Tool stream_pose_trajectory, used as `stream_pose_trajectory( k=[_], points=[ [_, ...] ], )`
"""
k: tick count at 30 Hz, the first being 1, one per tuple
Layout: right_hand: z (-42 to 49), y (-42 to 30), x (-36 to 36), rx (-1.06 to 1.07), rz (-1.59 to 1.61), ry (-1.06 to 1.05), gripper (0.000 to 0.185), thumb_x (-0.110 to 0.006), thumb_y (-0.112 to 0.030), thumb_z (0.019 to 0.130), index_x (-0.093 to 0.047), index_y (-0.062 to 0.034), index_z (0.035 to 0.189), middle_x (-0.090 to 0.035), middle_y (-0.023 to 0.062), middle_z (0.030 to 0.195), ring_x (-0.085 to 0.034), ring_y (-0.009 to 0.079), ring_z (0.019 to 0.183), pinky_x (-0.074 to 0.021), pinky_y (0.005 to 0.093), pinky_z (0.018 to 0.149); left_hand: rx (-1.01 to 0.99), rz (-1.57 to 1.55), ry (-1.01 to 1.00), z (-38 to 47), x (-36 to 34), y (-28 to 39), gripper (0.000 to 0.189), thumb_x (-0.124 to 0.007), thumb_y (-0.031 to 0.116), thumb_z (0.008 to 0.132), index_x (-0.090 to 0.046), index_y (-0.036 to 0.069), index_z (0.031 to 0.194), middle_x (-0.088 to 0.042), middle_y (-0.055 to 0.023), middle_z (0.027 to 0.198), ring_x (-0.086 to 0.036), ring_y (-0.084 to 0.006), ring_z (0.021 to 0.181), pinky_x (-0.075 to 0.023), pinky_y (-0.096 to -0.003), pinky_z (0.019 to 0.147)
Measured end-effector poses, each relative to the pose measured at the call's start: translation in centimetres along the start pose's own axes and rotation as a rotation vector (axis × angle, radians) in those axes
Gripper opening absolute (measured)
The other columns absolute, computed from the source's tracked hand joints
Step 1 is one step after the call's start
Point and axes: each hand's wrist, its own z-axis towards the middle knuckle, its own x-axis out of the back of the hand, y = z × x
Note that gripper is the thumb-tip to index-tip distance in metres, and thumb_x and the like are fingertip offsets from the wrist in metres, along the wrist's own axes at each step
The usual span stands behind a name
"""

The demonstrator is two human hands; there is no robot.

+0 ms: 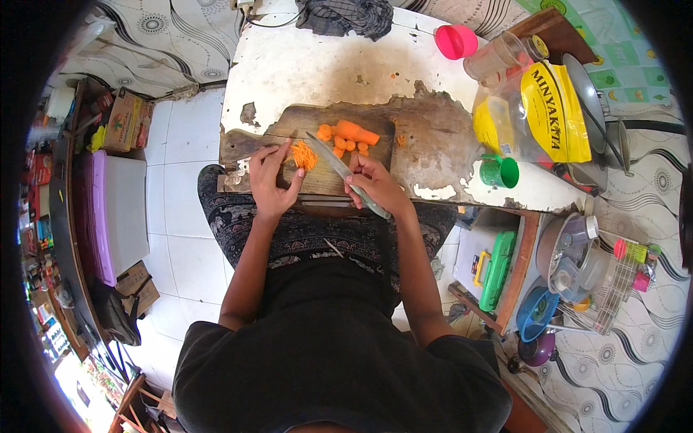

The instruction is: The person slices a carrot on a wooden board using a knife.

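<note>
My right hand [372, 183] is closed round the pale handle of a kitchen knife [331, 157], whose blade points up and left over a wooden cutting board [316, 183]. Thin carrot strips [303, 155] lie in a small pile left of the blade. My left hand [275, 181] rests at the pile's left side, thumb and fingers spread around its edge, touching the strips. Beyond the knife lie a large piece of peeled carrot [355, 132] and several shorter carrot pieces [340, 143].
The worn table [335, 70] holds a dark cloth [346, 17] at the far edge. On its right are a pink cup [456, 42], a green cup [499, 172], a clear plastic jar [491, 58] and a yellow cooking-oil pouch [557, 113].
</note>
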Motion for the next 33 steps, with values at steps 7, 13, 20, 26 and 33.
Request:
stream_pose_trajectory(
  k=[7, 13, 20, 26, 33],
  points=[
    [-0.1, 0.1, 0.2, 0.033, 0.122, 0.013, 0.009, -0.056, -0.012, 0.106, -0.051, -0.0059, 0.103, -0.063, 0.0076, 0.083, -0.055, 0.0118, 0.055, -0.0476, 0.029, 0.052, 0.157, -0.05, 0.067, -1.1, -0.2, 0.0, 0.057, -0.081, 0.024, 0.083, -0.07, 0.004, 0.135, -0.067, -0.0157, 0.115, -0.06, -0.0347, 0.112, -0.0438, -0.0485, 0.109],
    [0.2, 0.9, 0.4, 0.145, 0.414, 0.053, 0.01, -0.055, -0.016, 0.108, -0.047, -0.0099, 0.11, -0.057, 0.0068, 0.082, -0.042, 0.0077, 0.052, -0.0443, 0.0258, 0.05, -0.064, -0.194, 0.058, -0.3, -0.1, -0.2, 0.055, -0.079, 0.022, 0.081, -0.071, 0.003, 0.132, -0.067, -0.0158, 0.113, -0.059, -0.0357, 0.112, -0.0452, -0.0486, 0.107],
    [-0.1, 0.9, -0.4, 0.184, 0.367, 0.164, 0.011, -0.055, -0.019, 0.11, -0.048, -0.0104, 0.111, -0.055, 0.0047, 0.081, -0.043, 0.0078, 0.056, -0.0455, 0.0279, 0.052, 0.071, -0.06, 0.019, 1.5, -0.5, 2.0, 0.04, -0.085, 0.017, 0.08, -0.077, 0.01, 0.119, -0.064, -0.0118, 0.109, -0.058, -0.0308, 0.105, -0.048, -0.045, 0.096],
    [0.2, 2.4, -0.3, 0.323, 0.433, 0.304, 0.011, -0.056, -0.017, 0.11, -0.047, -0.0113, 0.112, -0.055, 0.0054, 0.082, -0.044, 0.0085, 0.056, -0.0457, 0.0286, 0.052, -0.007, 0.14, -0.123, 4.0, -1.8, 4.9, 0.034, -0.092, 0.024, 0.075, -0.082, 0.015, 0.106, -0.064, -0.0061, 0.102, -0.056, -0.029, 0.098, -0.0486, -0.0419, 0.086],
    [0.3, 2.4, -0.8, 0.308, 0.368, 0.34, 0.014, -0.056, -0.015, 0.11, -0.044, -0.0112, 0.113, -0.056, 0.0055, 0.087, -0.046, 0.0082, 0.057, -0.0454, 0.0275, 0.045, -0.015, 0.19, -0.12, 3.1, -3.5, 5.2, 0.03, -0.093, 0.026, 0.072, -0.082, 0.016, 0.098, -0.064, -0.0043, 0.1, -0.054, -0.028, 0.095, -0.047, -0.0409, 0.081]
  ],
)
